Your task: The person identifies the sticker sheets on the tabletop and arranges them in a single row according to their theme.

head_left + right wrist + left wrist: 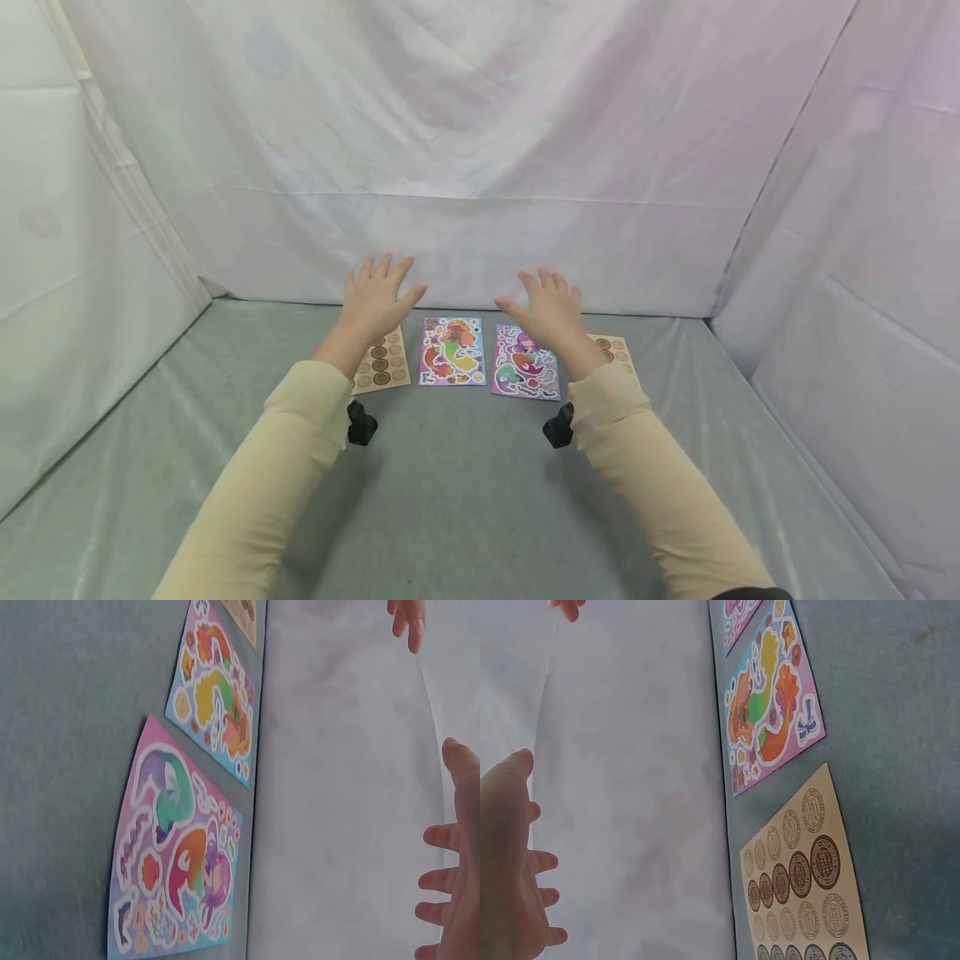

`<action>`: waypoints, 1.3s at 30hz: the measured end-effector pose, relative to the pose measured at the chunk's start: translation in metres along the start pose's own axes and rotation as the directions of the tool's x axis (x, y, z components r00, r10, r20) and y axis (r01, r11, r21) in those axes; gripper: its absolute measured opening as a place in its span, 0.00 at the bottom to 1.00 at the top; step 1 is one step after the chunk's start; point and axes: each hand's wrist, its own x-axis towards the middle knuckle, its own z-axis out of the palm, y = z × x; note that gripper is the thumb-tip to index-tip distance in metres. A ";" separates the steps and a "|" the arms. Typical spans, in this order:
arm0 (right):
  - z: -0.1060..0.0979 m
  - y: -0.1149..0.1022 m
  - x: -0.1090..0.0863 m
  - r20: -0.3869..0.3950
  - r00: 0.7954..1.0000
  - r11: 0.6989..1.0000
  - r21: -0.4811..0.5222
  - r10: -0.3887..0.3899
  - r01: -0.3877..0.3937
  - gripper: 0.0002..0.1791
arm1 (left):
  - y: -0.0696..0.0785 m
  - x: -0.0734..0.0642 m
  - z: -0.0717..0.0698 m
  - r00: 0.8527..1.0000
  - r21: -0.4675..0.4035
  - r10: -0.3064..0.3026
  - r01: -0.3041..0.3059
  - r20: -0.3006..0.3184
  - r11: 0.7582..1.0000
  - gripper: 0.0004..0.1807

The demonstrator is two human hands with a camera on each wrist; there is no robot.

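My left hand (375, 302) is raised over a tan sheet of round stickers (382, 365), fingers spread, with nothing in it. My right hand (551, 310) hovers likewise, fingers apart, near a purple mermaid sticker sheet (525, 367). Between the hands lies a blue and pink mermaid sticker sheet (453, 353). A second tan sheet of round stickers (615, 348) shows partly from behind the right wrist. In the left wrist view, the near tan sheet (802, 877) carries rows of pale and dark brown circles. The purple sheet (176, 855) shows mermaid tails and shells in the right wrist view.
A grey cloth-covered table (465, 500) spreads under the sheets. White fabric walls (480, 150) stand behind and at both sides, the back one just past the sheets. Black wrist devices (362, 423) sit below the cuffs of the cream sleeves (255, 483).
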 end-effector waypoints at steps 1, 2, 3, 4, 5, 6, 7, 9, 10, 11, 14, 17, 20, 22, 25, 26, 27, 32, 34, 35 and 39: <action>0.001 -0.001 -0.001 -0.002 1.000 1.000 0.001 -0.007 0.007 0.44 | -0.001 -0.001 0.000 1.000 -0.008 -0.003 0.003 -0.004 1.000 0.39; 0.002 -0.003 -0.002 -0.006 1.000 1.000 0.000 -0.013 0.013 0.44 | -0.002 -0.002 0.001 1.000 -0.017 -0.008 0.007 -0.009 1.000 0.39; 0.003 -0.004 -0.002 -0.009 1.000 1.000 0.005 -0.018 0.018 0.43 | -0.004 -0.003 0.002 1.000 -0.018 -0.012 0.012 -0.012 1.000 0.40; 0.004 -0.006 -0.003 -0.011 1.000 1.000 0.006 -0.022 0.022 0.43 | -0.005 -0.004 0.002 1.000 -0.023 -0.016 0.016 -0.016 1.000 0.40; 0.005 -0.008 -0.003 -0.013 1.000 1.000 0.005 -0.026 0.026 0.43 | -0.006 -0.006 0.002 1.000 -0.029 -0.020 0.019 -0.022 0.999 0.40; 0.006 -0.010 -0.004 -0.015 0.999 0.999 0.004 -0.032 0.032 0.42 | -0.008 -0.007 0.003 0.999 -0.034 -0.024 0.023 -0.028 0.999 0.40; 0.007 -0.011 -0.005 -0.016 0.999 0.999 0.000 -0.034 0.034 0.42 | -0.009 -0.008 0.003 0.999 -0.041 -0.028 0.026 -0.032 0.999 0.40; 0.009 -0.015 -0.006 -0.018 0.999 0.999 0.000 -0.043 0.043 0.42 | -0.010 -0.012 0.003 0.999 -0.054 -0.033 0.031 -0.042 0.998 0.40; 0.010 -0.017 -0.007 -0.019 0.999 0.999 -0.002 -0.046 0.046 0.43 | -0.012 -0.014 0.003 0.998 -0.064 -0.038 0.035 -0.046 0.997 0.39; 0.012 -0.019 -0.007 -0.021 0.998 0.999 -0.002 -0.052 0.052 0.43 | -0.013 -0.016 0.003 0.998 -0.070 -0.041 0.037 -0.049 0.997 0.39; 0.014 -0.024 -0.010 -0.025 0.998 0.998 0.016 -0.063 0.063 0.42 | -0.016 -0.022 0.005 0.997 -0.097 -0.049 0.043 -0.056 0.994 0.39; 0.017 -0.029 -0.013 -0.030 0.997 0.996 0.048 -0.068 0.070 0.41 | -0.020 -0.027 0.007 0.997 -0.126 -0.050 0.042 -0.064 0.991 0.39; 0.021 -0.034 -0.016 -0.032 0.997 0.993 0.086 -0.076 0.078 0.39 | -0.023 -0.032 0.009 0.995 -0.149 -0.047 0.034 -0.086 0.988 0.39; 0.025 -0.037 -0.017 -0.037 0.996 0.990 0.105 -0.085 0.089 0.39 | -0.024 -0.035 0.009 0.994 -0.157 -0.044 0.028 -0.104 0.987 0.38; 0.030 -0.041 -0.020 -0.045 0.994 0.987 0.126 -0.097 0.102 0.39 | -0.025 -0.039 0.010 0.991 -0.172 -0.045 0.023 -0.123 0.985 0.38; 0.031 -0.043 -0.021 -0.047 0.994 0.985 0.134 -0.099 0.105 0.39 | -0.026 -0.041 0.010 0.991 -0.178 -0.045 0.022 -0.126 0.984 0.38; 0.033 -0.045 -0.022 -0.051 0.994 0.984 0.146 -0.100 0.106 0.39 | -0.027 -0.042 0.010 0.991 -0.185 -0.046 0.022 -0.128 0.982 0.38; 0.041 -0.054 -0.029 -0.064 0.992 0.966 0.232 -0.105 0.117 0.37 | -0.031 -0.047 0.014 0.987 -0.229 -0.047 0.012 -0.150 0.973 0.38; 0.046 -0.056 -0.031 -0.075 0.991 0.958 0.258 -0.113 0.129 0.35 | -0.033 -0.050 0.016 0.985 -0.247 -0.047 0.005 -0.166 0.969 0.37; 0.048 -0.058 -0.031 -0.082 0.990 0.955 0.265 -0.117 0.135 0.35 | -0.034 -0.051 0.017 0.984 -0.254 -0.046 0.001 -0.172 0.967 0.37; 0.058 -0.062 -0.033 -0.102 0.986 0.944 0.288 -0.135 0.159 0.34 | -0.036 -0.057 0.020 0.982 -0.291 -0.053 -0.002 -0.181 0.957 0.37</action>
